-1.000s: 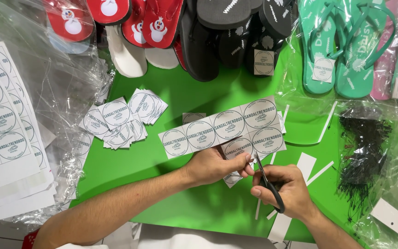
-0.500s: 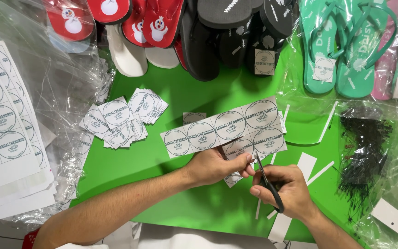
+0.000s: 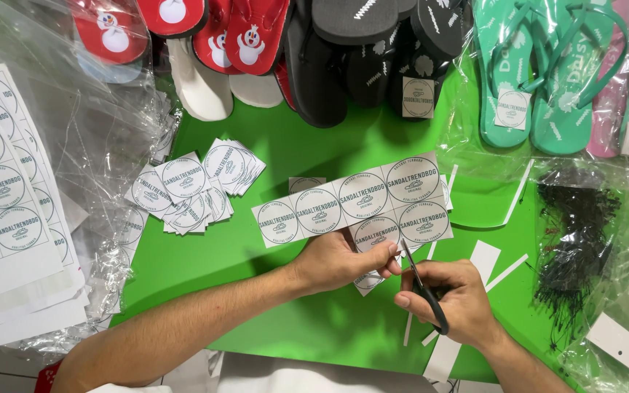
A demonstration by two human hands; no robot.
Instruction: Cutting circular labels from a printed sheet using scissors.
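My left hand [image 3: 340, 260] pinches the lower edge of a white sheet of round printed labels [image 3: 354, 202] held over the green table [image 3: 285, 153]. My right hand [image 3: 451, 300] grips black-handled scissors [image 3: 420, 284], their blades pointing up into the sheet beside my left thumb. A small cut label piece pokes out under my left hand. A pile of cut square labels [image 3: 191, 191] lies to the left.
Red, white, black, teal and pink flip-flops [image 3: 343, 51] line the far edge. Uncut label sheets [image 3: 1, 211] and clear plastic wrap [image 3: 89, 124] sit at left. White paper strips [image 3: 483, 263] and a bag of black plastic ties [image 3: 573, 247] lie at right.
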